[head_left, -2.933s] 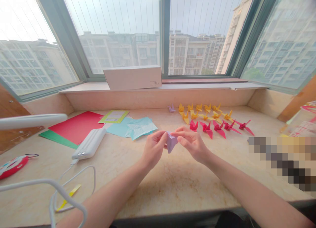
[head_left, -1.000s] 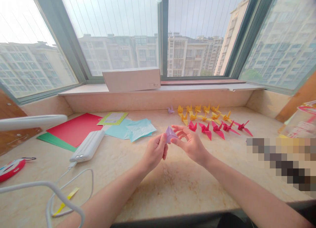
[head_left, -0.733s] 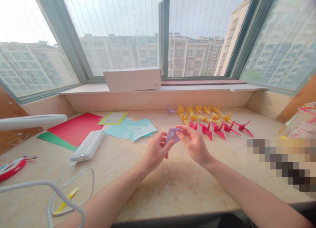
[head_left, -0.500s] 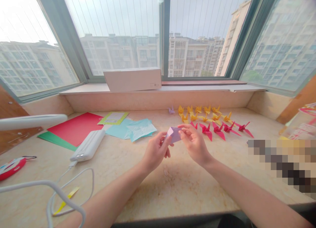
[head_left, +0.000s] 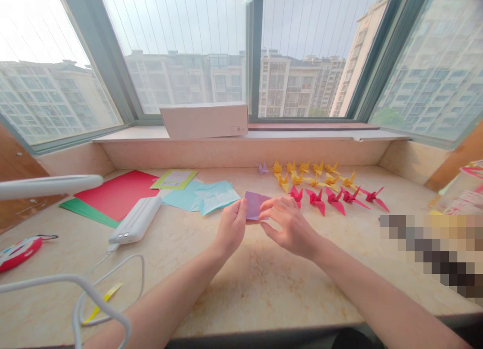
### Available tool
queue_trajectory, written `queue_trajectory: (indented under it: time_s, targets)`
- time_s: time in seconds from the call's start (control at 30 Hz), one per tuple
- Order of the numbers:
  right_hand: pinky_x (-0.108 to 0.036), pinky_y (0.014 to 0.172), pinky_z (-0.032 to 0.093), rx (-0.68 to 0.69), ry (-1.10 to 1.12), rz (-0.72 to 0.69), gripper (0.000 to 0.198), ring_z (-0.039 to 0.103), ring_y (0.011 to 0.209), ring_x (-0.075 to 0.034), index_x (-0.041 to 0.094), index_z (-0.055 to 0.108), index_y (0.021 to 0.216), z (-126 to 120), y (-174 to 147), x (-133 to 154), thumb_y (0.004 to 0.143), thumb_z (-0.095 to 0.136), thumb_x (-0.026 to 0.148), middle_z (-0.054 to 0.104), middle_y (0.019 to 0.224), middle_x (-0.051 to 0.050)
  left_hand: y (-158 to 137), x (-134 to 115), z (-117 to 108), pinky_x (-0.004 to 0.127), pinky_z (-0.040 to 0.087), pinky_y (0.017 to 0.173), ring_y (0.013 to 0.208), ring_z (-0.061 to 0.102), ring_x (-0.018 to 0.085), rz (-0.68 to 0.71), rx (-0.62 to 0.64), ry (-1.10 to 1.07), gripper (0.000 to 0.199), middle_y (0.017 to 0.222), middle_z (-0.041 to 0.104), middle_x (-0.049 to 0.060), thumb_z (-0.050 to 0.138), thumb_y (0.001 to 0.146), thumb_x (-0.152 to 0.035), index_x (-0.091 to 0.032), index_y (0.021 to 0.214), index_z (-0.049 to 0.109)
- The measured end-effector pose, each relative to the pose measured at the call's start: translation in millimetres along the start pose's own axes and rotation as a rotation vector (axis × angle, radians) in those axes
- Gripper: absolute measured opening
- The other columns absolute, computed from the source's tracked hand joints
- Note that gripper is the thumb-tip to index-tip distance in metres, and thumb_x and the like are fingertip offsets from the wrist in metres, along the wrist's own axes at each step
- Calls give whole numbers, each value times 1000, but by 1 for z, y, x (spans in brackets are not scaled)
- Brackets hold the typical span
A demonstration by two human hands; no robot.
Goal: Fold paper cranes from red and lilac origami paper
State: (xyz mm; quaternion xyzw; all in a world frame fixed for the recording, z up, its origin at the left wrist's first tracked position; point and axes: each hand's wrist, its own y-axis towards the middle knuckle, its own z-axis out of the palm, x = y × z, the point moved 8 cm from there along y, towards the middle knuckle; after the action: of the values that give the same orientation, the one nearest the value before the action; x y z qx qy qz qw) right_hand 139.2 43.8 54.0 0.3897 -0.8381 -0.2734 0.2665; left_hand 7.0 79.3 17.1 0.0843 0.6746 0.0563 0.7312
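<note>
A small folded piece of purple paper (head_left: 255, 205) is held up above the counter in front of me. My left hand (head_left: 233, 227) pinches its left edge, thumb on the near face. My right hand (head_left: 289, 223) is at the paper's right edge, thumb and fingers apart; the fingertips overlap that edge, and I cannot tell whether they touch it. Beyond the hands stand folded paper cranes: several pink cranes (head_left: 334, 200) in a row, several yellow cranes (head_left: 297, 179) behind them, and one pale purple crane (head_left: 263, 168) near the back wall.
Left of my hands lie light blue paper sheets (head_left: 181, 200), a yellow-green packet (head_left: 173, 179), red paper (head_left: 118, 193) and green paper (head_left: 88, 213). A white power bank (head_left: 138, 220) trails a cable (head_left: 141, 268). A white box (head_left: 206, 121) rests on the sill. A clear container (head_left: 462, 190) stands at right.
The purple paper has turned, and its flat face now shows with the pale folded corner out of sight. My right hand's fingers have opened from their pinch on it.
</note>
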Motion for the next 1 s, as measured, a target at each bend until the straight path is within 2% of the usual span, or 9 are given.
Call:
queue_trajectory:
  time_s: [0.07, 0.13, 0.27, 0.43, 0.57, 0.67, 0.8, 1.0]
  targets:
    - [-42, 91, 40, 43, -10, -41, 18, 61, 99, -23, 21, 68, 107, 4, 1, 5, 90, 65, 26, 69, 105, -7, -1, 2, 2, 35, 61, 70, 80, 71, 23, -26, 16, -35, 53, 91, 74, 10, 54, 87, -60, -10, 93, 70]
    - [-39, 87, 40, 29, -28, -61, 18, 62, 93, -21, 22, 68, 110, 3, 1, 6, 93, 62, 26, 70, 100, -6, -2, 5, 6, 36, 61, 72, 81, 70, 23, -65, 58, -87, 50, 91, 74, 10, 58, 86, -58, -10, 95, 70]
    - [-37, 81, 41, -64, -23, -54, 16, 63, 85, -20, 20, 70, 98, -4, 2, 1, 97, 55, 18, 71, 91, -6, -5, 7, 14, 37, 60, 75, 82, 71, 24, -122, 111, -196, 49, 91, 73, 11, 61, 85, -57, -10, 96, 68]
    - [-36, 81, 47, -131, 82, 14, 11, 64, 88, -22, 19, 69, 95, -8, -1, -8, 94, 58, 19, 70, 93, -7, -6, 8, 20, 41, 58, 82, 85, 72, 26, -138, 166, -246, 48, 92, 74, 13, 62, 84, -57, -10, 93, 67]
    - [-34, 76, 50, -176, 217, 107, 4, 66, 85, -21, 20, 66, 88, -9, -2, -15, 90, 62, 19, 68, 89, -6, -5, 7, 21, 42, 56, 87, 87, 72, 26, -121, 198, -291, 44, 93, 74, 12, 63, 86, -53, -10, 94, 66]
    - [-33, 74, 50, -217, 290, 180, 8, 66, 81, -20, 20, 61, 79, -10, -2, -19, 85, 65, 19, 67, 86, -5, -4, 8, 19, 41, 56, 88, 86, 72, 24, -112, 193, -299, 40, 92, 74, 11, 64, 86, -49, -11, 95, 67]
    - [-36, 81, 50, -192, 387, 258, 12, 66, 88, -21, 21, 58, 75, -5, -3, -25, 85, 66, 22, 68, 92, -5, -2, 9, 16, 39, 56, 89, 86, 72, 22, -108, 156, -288, 38, 91, 74, 10, 64, 86, -48, -11, 95, 68]
    - [-38, 87, 52, -218, 612, 484, 18, 67, 99, -23, 22, 53, 82, 11, -9, -48, 90, 61, 36, 67, 106, -7, 1, 9, 15, 43, 54, 93, 97, 71, 25, -84, 141, -239, 46, 107, 73, 12, 64, 86, -51, -13, 113, 65]
